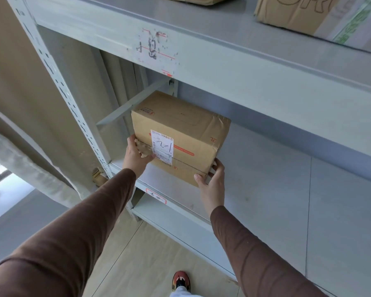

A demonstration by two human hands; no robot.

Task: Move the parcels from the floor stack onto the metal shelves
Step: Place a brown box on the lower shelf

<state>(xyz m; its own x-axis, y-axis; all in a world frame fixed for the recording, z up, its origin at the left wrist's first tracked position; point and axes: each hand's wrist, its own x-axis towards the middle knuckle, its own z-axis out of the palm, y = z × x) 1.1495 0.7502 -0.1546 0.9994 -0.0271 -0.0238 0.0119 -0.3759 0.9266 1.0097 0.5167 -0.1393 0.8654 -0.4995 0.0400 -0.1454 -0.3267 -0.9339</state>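
Metal shelving unit (255, 67) filled the frame; middle shelf (266, 189) was bare apart from one cardboard parcel (186, 127) at its front-left corner, close to the perforated upright (73, 108). More boxes sat on the shelf above (298, 16).

Parcel looked tilted, near end raised off the deck or just landing; contact underneath couldn't be read. Shipping label (162, 146) marked "2-1" faced up and toward the person.

Left hand (137, 155) gripped the near-left corner, thumb over the tape. Right hand (212, 179) cupped the near-right lower corner, fingers wrapped on the side.

Judgement: lower the near end flat, then push square toward the back, keeping the label facing out. Clear fingers from under the box before releasing.
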